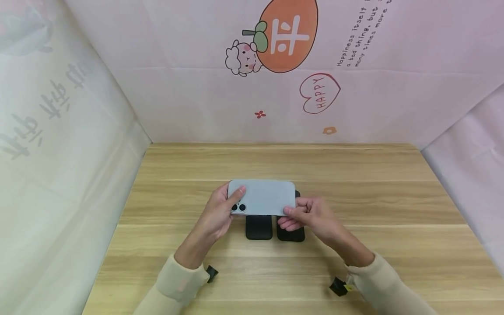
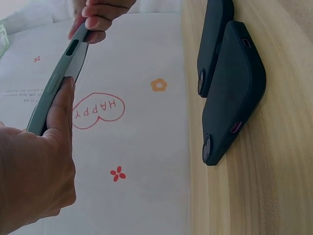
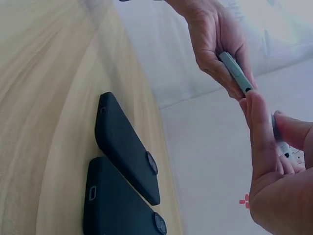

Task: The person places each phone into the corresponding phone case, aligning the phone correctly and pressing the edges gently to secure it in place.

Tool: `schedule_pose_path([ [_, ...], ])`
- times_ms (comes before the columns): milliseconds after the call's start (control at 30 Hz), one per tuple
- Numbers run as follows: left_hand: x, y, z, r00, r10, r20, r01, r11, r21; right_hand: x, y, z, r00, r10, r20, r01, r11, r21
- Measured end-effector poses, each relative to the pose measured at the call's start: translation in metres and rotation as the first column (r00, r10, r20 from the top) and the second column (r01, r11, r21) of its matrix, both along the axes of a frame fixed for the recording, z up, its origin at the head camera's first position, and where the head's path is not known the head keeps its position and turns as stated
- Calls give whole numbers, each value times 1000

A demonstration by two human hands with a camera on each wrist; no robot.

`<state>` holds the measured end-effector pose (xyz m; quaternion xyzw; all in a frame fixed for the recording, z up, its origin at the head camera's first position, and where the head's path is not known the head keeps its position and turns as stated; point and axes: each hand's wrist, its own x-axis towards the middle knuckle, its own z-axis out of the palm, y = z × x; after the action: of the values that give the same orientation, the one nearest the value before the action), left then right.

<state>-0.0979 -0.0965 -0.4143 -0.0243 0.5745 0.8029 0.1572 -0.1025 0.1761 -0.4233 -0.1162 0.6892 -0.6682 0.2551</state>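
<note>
A phone in a pale blue case [image 1: 264, 197] is held sideways above the table, its back and two camera lenses facing the head camera. My left hand [image 1: 216, 212] grips the camera end, with the thumb across the back. At the opposite end, my right hand [image 1: 313, 214] pinches the lower corner, its thumb on the back and its fingers underneath. The left wrist view catches the case's side edge [image 2: 53, 83] with buttons and a dark slot. Below lie two black-cased phones, one on the left [image 1: 258, 227] and one on the right [image 1: 291, 234], partly hidden by the held phone and my right hand.
The wooden table [image 1: 177, 245] carries the two black phones side by side, close together. White printed cloth [image 1: 189, 100] rises behind the table, and more cloth hangs at both sides. Small black pieces [image 1: 211, 274] stick out by both sleeve cuffs.
</note>
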Motion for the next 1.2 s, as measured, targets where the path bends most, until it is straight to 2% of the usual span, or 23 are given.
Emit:
schedule_pose_path([
  [300,0,-3,1,1000,-27,8,27,999,-19,-4,2,-1,997,71,11,-72,997,13],
  [600,1,-10,-3,994,-106,3,106,991,-77,-14,1,8,996,68,-55,-55,975,215],
  [733,2,-14,-3,987,-160,9,160,980,-115,-19,-5,12,989,112,-92,-84,960,267],
  [933,1,-15,-5,968,-251,8,250,956,-156,-21,-18,16,967,203,-153,-139,927,350],
  [1100,0,-15,-8,953,-303,11,300,936,-183,-22,-29,12,946,266,-185,-189,917,351],
  [1200,0,-16,-10,946,-323,16,320,927,-195,-22,-33,9,942,280,-187,-208,920,331],
])
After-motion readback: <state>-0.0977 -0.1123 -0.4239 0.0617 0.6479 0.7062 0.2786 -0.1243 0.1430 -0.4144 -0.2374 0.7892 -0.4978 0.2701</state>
